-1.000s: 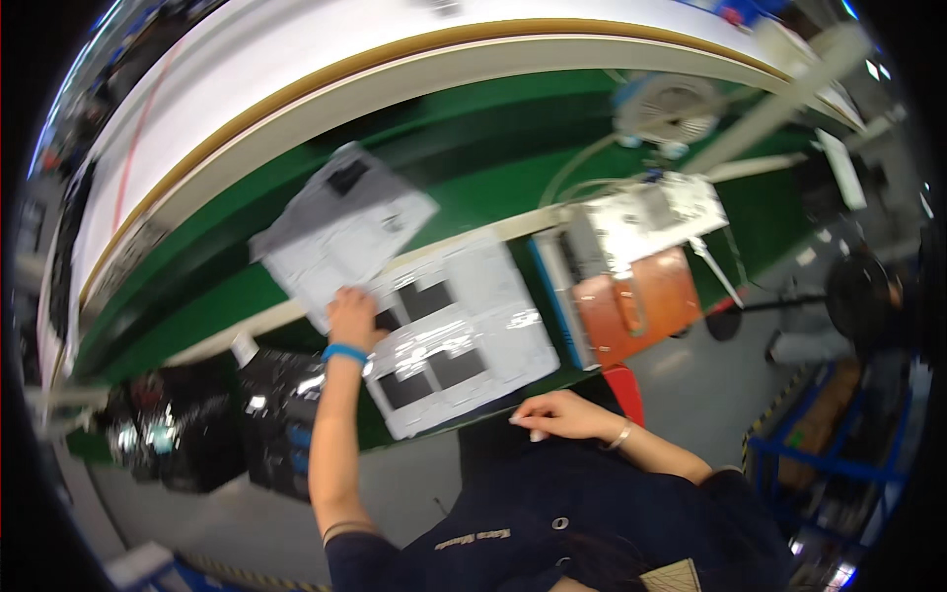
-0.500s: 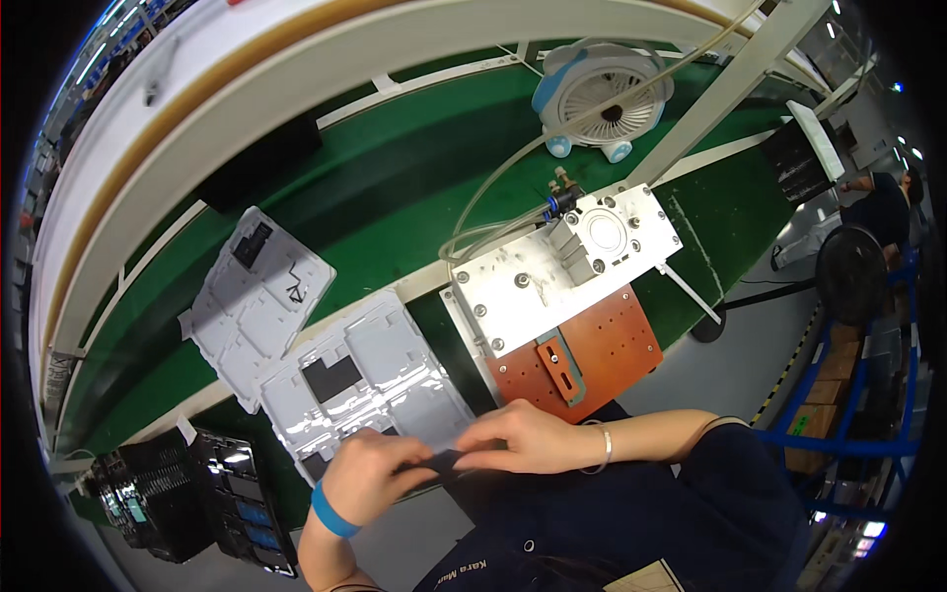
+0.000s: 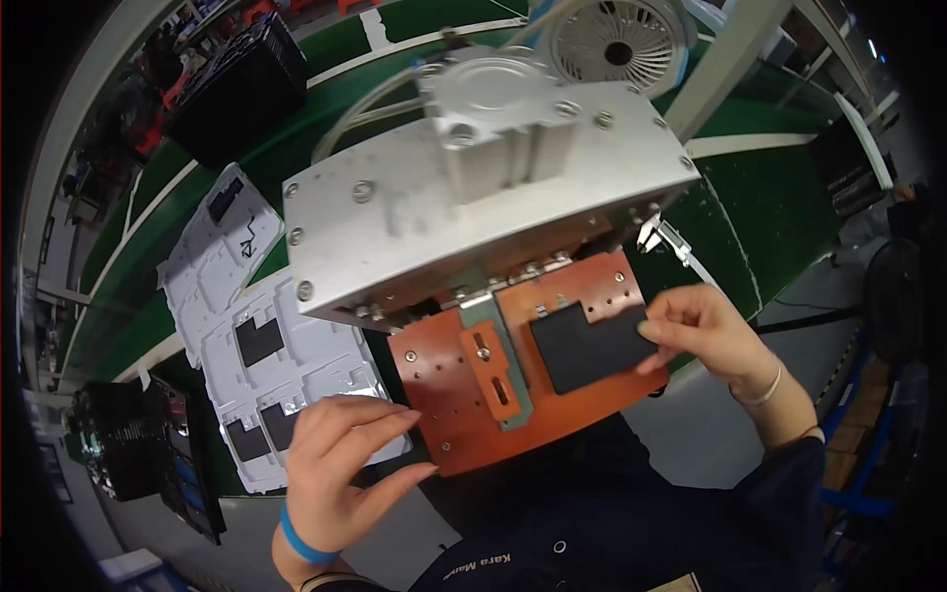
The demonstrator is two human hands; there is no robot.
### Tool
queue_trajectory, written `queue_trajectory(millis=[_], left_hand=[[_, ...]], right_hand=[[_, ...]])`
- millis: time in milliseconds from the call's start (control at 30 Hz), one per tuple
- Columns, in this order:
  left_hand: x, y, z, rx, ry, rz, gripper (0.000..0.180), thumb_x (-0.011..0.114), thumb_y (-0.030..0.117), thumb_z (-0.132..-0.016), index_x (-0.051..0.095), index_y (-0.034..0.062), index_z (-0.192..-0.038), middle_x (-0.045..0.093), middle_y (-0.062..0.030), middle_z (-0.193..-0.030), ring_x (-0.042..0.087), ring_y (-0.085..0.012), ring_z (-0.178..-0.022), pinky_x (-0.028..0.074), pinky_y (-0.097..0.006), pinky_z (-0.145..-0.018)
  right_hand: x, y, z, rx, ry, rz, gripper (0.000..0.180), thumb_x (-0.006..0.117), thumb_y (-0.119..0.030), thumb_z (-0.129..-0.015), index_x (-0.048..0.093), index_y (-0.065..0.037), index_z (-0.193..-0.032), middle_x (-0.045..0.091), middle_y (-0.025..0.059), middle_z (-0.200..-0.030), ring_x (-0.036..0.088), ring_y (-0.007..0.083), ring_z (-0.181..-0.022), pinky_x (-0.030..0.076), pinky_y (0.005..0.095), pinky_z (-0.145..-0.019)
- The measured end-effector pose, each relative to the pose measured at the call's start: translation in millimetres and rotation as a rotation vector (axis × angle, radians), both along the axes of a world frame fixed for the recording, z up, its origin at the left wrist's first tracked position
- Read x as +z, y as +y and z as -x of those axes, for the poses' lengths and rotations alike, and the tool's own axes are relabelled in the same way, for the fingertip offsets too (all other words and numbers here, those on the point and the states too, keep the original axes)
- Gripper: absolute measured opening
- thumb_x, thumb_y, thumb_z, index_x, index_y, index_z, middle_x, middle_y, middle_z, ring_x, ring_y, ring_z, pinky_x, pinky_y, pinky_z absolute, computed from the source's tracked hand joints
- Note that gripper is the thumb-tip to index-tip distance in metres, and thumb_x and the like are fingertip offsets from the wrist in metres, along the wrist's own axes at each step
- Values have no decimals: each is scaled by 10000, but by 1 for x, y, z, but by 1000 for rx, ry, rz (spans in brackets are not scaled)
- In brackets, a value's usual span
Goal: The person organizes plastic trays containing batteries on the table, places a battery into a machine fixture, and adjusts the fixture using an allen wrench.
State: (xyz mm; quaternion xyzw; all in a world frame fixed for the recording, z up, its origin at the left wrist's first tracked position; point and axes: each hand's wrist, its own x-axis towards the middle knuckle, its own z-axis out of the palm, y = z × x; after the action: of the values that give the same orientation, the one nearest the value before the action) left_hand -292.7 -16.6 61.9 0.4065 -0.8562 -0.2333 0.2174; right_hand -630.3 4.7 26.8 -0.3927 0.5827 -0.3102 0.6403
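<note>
A flat black notched plate [image 3: 584,351] lies on the right part of the orange fixture base [image 3: 434,380]. My right hand [image 3: 708,340] has its right edge pinched between thumb and fingers. Empty, my left hand [image 3: 340,462] is at the base's left front edge, thumb and fingers apart. A slotted orange bar [image 3: 489,367] is screwed over a grey-green strip on the base, left of the black plate. Behind and above the base stands a silver metal press [image 3: 395,222] with a cylinder block on top.
White plastic trays [image 3: 222,370] with black pieces in them lie at the left. Black stacked trays [image 3: 118,434] stand at the far left. Calipers [image 3: 676,242] lie right of the press. A fan [image 3: 617,49] stands behind, near a grey post [image 3: 735,74].
My hands have moved apart. The black piece, between both hands earlier, is now on the orange base, held only by the right hand. The view has come closer to the press.
</note>
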Motion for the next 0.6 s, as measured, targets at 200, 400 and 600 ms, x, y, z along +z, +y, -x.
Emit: queue_trajectory(millis=[200,400,600], left_hand=[[-7,7,29,-139,-27,-35,357,784,156,-577,645,53,-889,627,-50,-874,585,-234,-842,434,-331,-750],[-37,2,49,-277,-55,113,416,754,239,-640,623,89,-1005,556,-100,-1085,528,-278,-987,414,-365,-822],[-54,9,66,-436,-266,143,645,557,516,-771,470,71,-1230,447,-104,-1280,422,-233,-1179,312,-412,-972]], right_hand=[[-14,-16,-6,93,-53,-69,242,588,-217,-863,582,16,-801,621,60,-714,663,152,-676,486,167,-540],[6,-25,-16,420,460,140,307,623,-231,-829,549,3,-645,596,72,-592,604,148,-476,456,223,-449],[-22,-24,-37,330,759,894,160,707,-153,-701,587,-52,-668,575,35,-635,556,190,-534,427,274,-488]])
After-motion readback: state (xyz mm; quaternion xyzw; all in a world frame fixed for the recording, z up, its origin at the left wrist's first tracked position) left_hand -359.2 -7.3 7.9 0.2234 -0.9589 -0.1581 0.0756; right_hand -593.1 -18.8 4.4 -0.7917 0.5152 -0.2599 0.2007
